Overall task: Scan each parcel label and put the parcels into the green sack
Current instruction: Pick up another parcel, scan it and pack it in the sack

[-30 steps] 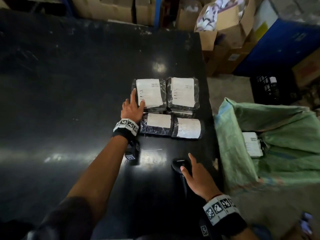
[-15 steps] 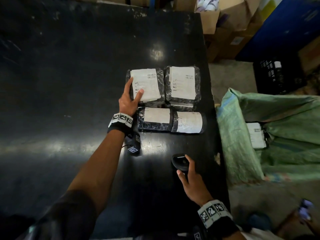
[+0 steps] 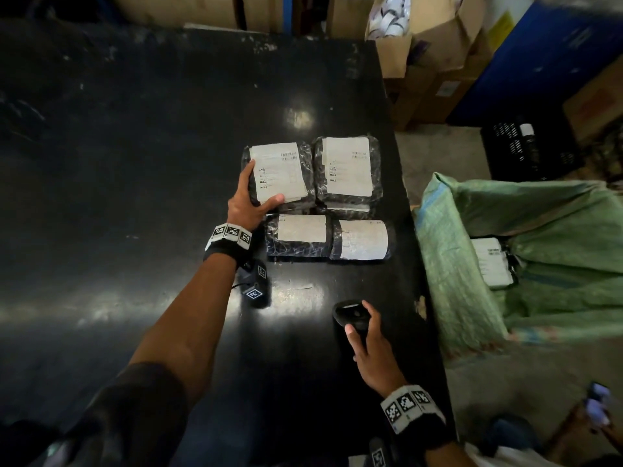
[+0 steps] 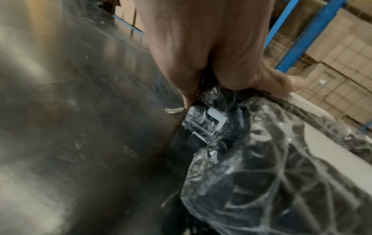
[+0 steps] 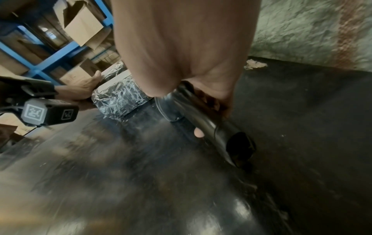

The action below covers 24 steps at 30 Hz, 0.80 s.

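- head view: left hand [image 3: 247,205] grips the near-left corner of the far-left parcel [image 3: 279,173], thumb on its label, fingers along its side.
- right hand [image 3: 372,352] wraps around the black scanner [image 3: 350,315], near the bench [image 3: 135,163] edge.
- three more parcels lie beside the gripped one.
- green sack [image 3: 539,264] stands open just right of the bench, one parcel inside.

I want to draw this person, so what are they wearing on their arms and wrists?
Each wrist has a black band topped by white squares printed with black checker-like codes; the right one matches. A small black camera box with a thin cable hangs under the left wrist. A dark sleeve covers the left upper arm.
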### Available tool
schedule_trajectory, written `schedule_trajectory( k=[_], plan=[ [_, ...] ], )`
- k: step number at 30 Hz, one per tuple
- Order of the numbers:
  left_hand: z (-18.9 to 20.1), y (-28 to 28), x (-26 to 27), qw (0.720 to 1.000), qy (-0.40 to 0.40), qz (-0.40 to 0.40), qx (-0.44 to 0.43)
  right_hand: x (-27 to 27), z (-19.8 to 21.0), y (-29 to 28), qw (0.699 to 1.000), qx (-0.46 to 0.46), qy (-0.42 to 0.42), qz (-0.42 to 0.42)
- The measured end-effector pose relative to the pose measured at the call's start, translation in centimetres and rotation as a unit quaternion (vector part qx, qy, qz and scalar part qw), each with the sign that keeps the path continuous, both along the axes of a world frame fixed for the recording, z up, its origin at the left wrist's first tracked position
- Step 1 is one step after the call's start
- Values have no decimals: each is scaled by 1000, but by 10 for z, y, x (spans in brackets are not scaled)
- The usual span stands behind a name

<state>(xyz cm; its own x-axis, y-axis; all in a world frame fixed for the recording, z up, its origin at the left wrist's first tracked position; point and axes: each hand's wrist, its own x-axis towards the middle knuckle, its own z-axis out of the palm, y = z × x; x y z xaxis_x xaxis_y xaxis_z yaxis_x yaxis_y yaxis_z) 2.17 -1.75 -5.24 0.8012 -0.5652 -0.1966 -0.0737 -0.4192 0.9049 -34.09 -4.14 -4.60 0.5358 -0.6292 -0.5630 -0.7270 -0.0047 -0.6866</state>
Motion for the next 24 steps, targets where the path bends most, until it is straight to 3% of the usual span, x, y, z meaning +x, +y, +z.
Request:
schedule_trajectory(
  k=[6, 14, 24],
  plan=[
    [1, -2, -1, 1000, 14, 14, -20, 1, -4, -2, 1000, 2, 3, -27],
    [21, -8, 0, 998, -67, 14, 12, 4, 7, -2, 999, 3, -14, -30],
    [42, -10, 11, 999, -29, -32, 14, 5, 14, -6, 999, -16, -32, -23]
  ],
)
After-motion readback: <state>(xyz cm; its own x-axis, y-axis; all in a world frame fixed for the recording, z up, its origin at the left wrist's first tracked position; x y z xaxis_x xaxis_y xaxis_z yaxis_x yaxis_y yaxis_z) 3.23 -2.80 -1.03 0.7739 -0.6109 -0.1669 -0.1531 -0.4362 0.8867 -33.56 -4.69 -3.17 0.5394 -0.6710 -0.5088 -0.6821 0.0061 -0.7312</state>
